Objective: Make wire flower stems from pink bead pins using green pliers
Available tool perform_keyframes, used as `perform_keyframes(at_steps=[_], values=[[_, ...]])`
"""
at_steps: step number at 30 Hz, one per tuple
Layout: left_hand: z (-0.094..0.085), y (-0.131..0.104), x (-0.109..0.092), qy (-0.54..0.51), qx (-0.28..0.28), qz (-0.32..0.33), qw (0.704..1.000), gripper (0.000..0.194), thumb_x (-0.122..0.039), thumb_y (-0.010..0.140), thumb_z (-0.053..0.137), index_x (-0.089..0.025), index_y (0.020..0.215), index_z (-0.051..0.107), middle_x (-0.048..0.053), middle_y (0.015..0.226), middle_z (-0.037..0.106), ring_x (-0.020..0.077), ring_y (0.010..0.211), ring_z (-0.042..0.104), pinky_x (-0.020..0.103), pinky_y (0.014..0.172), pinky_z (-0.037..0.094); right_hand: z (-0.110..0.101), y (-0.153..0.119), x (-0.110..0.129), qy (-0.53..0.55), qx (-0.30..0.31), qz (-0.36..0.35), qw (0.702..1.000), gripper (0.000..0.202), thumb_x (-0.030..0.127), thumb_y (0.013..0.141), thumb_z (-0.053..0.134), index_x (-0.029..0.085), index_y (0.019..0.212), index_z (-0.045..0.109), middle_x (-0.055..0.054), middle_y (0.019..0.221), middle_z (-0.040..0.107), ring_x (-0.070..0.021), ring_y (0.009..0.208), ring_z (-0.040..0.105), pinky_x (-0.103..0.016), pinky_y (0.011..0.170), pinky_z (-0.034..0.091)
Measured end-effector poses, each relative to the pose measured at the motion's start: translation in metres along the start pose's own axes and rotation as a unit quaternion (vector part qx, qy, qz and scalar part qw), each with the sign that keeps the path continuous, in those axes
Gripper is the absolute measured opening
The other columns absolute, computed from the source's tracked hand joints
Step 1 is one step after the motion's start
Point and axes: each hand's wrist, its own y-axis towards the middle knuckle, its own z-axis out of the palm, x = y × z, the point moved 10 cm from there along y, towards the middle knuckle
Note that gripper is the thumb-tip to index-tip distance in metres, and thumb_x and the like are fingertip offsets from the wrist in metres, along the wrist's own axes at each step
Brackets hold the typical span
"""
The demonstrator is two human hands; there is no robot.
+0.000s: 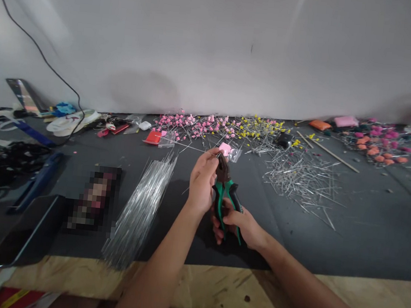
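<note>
Near the middle of the dark work surface, my right hand (240, 222) is wrapped round the handles of green and black pliers (220, 195), whose jaws point up and away. My left hand (203, 176) is closed beside the jaws and pinches a thin metal wire (195, 147) that runs out to the left. The wire's end at the jaws is too small to make out. A pink packet (225, 148) lies just beyond my left fingertips. Left of my hands is a bundle of straight silver wires (140, 211).
Pink-tipped wires (194, 123) and yellow-tipped wires (263, 128) lie along the wall. Loose wires (302, 179) spread on the right, with orange and magenta tipped ones (380, 145) behind. A dark tablet (26, 231) and black straps (3, 169) are left.
</note>
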Motion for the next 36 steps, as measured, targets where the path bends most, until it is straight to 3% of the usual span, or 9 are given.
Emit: perform_keyframes(at_steps=[7,16,21,27,32,36], values=[[0.002,0.003,0.008,-0.056,0.011,-0.019,0.998,0.022,-0.024,0.075,0.062,-0.02,0.096,0.057,0.003,0.105,0.062,0.014,0.094,0.06,0.022,0.074,0.047,0.003,0.001,0.002,0.036,0.02,-0.008,0.999,0.023,0.016,0.066,0.049,0.016,0.09,0.047,-0.001,0.071,0.055,-0.0117,0.051,0.051,-0.031,0.049,0.046],[-0.006,0.003,0.017,-0.051,-0.01,-0.018,0.998,0.027,-0.026,0.071,0.066,-0.021,0.096,0.058,0.003,0.099,0.065,0.0157,0.091,0.063,0.022,0.068,0.048,0.003,0.0,0.0,0.053,0.043,0.0,0.998,0.028,0.016,0.068,0.044,0.016,0.095,0.047,-0.002,0.071,0.054,-0.0124,0.052,0.051,-0.032,0.05,0.046],[-0.006,0.002,0.022,-0.073,-0.021,-0.04,0.996,0.027,-0.025,0.07,0.067,-0.022,0.096,0.059,0.001,0.097,0.065,0.0157,0.083,0.065,0.025,0.068,0.049,0.009,-0.001,0.0,0.072,0.071,0.004,0.995,0.028,0.016,0.069,0.043,0.016,0.096,0.046,-0.002,0.071,0.053,-0.0125,0.053,0.051,-0.032,0.05,0.046],[-0.014,0.005,0.028,-0.084,-0.033,-0.056,0.994,0.03,-0.026,0.067,0.069,-0.021,0.096,0.06,0.002,0.094,0.067,0.0126,0.075,0.064,0.019,0.056,0.044,0.013,-0.001,-0.002,0.093,0.099,0.017,0.991,0.029,0.017,0.069,0.042,0.014,0.098,0.046,-0.002,0.07,0.052,-0.0129,0.051,0.05,-0.033,0.049,0.046],[-0.026,0.008,0.032,-0.059,-0.06,-0.071,0.994,0.029,-0.029,0.066,0.071,-0.019,0.092,0.062,0.002,0.077,0.069,0.0038,0.049,0.052,0.015,0.045,0.035,0.017,-0.002,-0.001,0.105,0.111,0.027,0.988,0.03,0.017,0.068,0.041,0.014,0.096,0.047,-0.001,0.069,0.051,-0.0126,0.051,0.05,-0.033,0.049,0.045],[-0.036,0.009,0.037,-0.078,-0.093,-0.081,0.989,0.023,-0.027,0.059,0.075,-0.017,0.075,0.063,-0.003,0.061,0.063,0.0031,0.047,0.05,0.015,0.048,0.039,0.018,-0.003,0.0,0.114,0.103,0.037,0.987,0.029,0.017,0.067,0.04,0.013,0.095,0.048,-0.002,0.068,0.051,-0.0125,0.051,0.049,-0.032,0.048,0.044]])
